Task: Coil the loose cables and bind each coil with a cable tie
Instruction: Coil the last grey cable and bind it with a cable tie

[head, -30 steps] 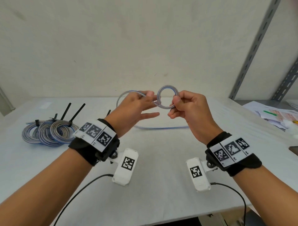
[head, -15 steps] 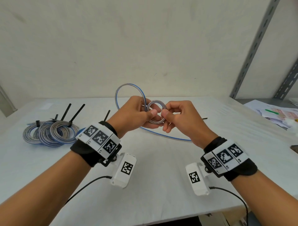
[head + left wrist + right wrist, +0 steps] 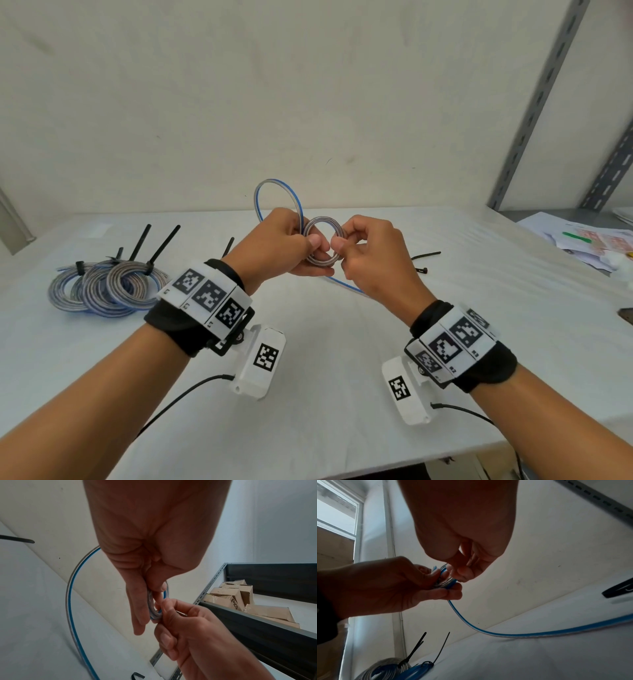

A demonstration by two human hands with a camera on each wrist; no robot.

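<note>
Winding a fresh coil above the table

Left hand (image 3: 277,245) and right hand (image 3: 371,255) both pinch the small coil (image 3: 323,245) at 12 o'clock over the table (image 3: 325,342); the springy free loop (image 3: 274,195) could likely slip and unwind the turns.

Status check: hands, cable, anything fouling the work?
Left hand and right hand both pinch the small coil above the table. Next loop up, cable tail trailing. Nothing fouling; loose cable ties lie right.
</note>
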